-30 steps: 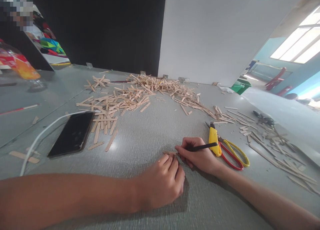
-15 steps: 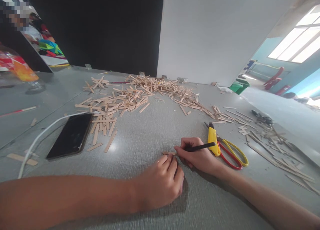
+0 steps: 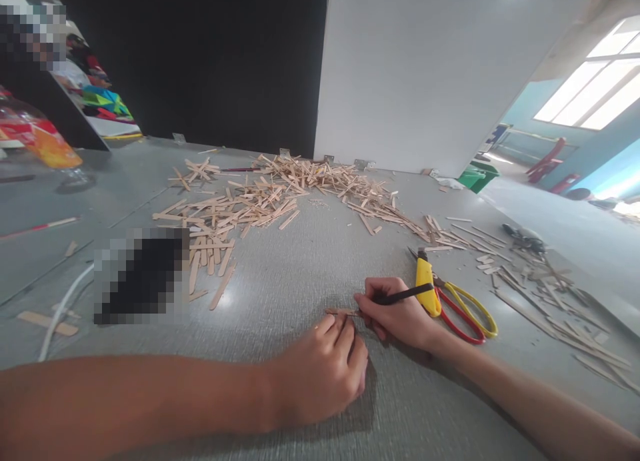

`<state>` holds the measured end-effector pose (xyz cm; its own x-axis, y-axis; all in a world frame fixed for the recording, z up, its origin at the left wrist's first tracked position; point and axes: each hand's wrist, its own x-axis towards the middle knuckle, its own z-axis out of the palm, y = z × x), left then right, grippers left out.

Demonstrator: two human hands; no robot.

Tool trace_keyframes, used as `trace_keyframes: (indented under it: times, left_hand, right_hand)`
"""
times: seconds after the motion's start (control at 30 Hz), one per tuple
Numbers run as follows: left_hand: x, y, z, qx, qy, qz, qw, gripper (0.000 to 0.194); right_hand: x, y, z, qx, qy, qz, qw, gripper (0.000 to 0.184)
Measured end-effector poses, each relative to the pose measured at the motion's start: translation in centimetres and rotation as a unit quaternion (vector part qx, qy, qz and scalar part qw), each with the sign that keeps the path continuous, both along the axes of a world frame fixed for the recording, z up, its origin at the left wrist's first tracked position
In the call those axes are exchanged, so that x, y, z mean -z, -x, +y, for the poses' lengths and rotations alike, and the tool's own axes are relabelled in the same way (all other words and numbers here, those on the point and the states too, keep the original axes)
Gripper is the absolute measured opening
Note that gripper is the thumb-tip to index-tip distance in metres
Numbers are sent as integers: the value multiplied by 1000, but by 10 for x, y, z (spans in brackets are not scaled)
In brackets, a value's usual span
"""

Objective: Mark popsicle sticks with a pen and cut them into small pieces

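My right hand [image 3: 393, 309] is closed around a black pen [image 3: 410, 293], whose back end points right; its tip is hidden behind my fingers. Under the fingertips of my left hand [image 3: 327, 367] a small wooden craft stick [image 3: 337, 311] is pinned to the table, only its upper edge showing. The fingers of that hand are curled and pressed together. The two hands almost touch at the stick. Just right of my right hand lie a yellow-handled cutter [image 3: 426, 286] and pliers with red and yellow handles [image 3: 473, 307].
A heap of craft sticks [image 3: 320, 174] spreads along the panels at the back. To the left are a blurred dark phone [image 3: 150, 274], a white cable [image 3: 65, 314] and a bottle [image 3: 47, 141]. Cut strips of wood [image 3: 565, 321] lie scattered at the right edge of the grey table [image 3: 290, 267].
My right hand with the pen has shifted very slightly right, and a bit more of the stick shows. My left hand stays in place. The view has tilted a little.
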<state>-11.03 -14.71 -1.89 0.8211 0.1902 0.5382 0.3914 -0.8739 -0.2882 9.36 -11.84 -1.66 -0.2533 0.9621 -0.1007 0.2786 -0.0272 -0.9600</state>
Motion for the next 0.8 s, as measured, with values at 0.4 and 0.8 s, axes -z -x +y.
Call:
trace_keyframes:
  times: [0.4, 0.8]
  left_hand:
    - [0, 0, 1, 5, 2, 3, 1000, 31]
    - [1, 0, 2, 3, -1, 5, 1000, 34]
  right_hand:
    - [0, 0, -1, 5, 6, -2, 1000, 37]
    - [0, -1, -2, -6, -14, -15, 1000, 37]
